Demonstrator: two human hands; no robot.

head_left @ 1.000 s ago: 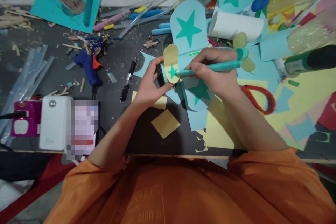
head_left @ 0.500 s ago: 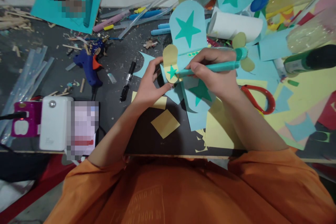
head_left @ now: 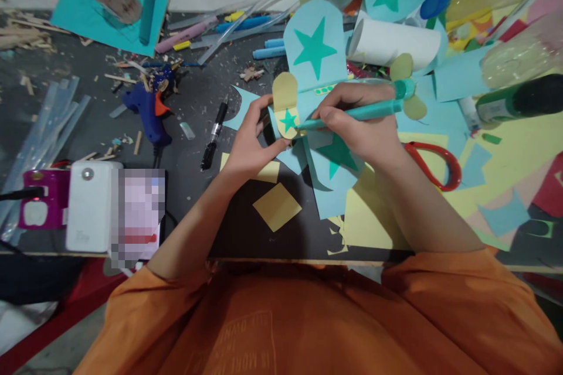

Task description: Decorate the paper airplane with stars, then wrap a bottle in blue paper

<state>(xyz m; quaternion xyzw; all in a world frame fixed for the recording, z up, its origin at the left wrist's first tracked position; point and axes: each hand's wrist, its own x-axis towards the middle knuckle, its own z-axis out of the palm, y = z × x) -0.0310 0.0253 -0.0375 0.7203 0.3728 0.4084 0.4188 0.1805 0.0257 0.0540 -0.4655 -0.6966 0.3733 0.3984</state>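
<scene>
My right hand (head_left: 363,120) is closed around a teal marker (head_left: 373,110), its tip at the right edge of a small yellow paper cutout (head_left: 285,91). A green star (head_left: 288,121) is coloured on the cutout's lower half. My left hand (head_left: 255,140) steadies the cutout, thumb at its lower edge and fingers at its left; the fingertips are partly hidden. Under and behind it lie light blue paper pieces, one rounded piece (head_left: 332,14) with a larger green star. Another green star (head_left: 338,155) shows below my right hand, partly covered by it.
A blue glue gun (head_left: 147,111) and a black pen (head_left: 214,136) lie to the left. Red-handled scissors (head_left: 455,167) rest at right, near a white paper roll (head_left: 398,42). A power bank (head_left: 89,205) and phone (head_left: 141,214) sit at the front left. A yellow paper square (head_left: 277,207) lies near the edge.
The marker tip has shifted slightly right, toward the cutout's edge. My left hand and the cutout have stayed almost still.
</scene>
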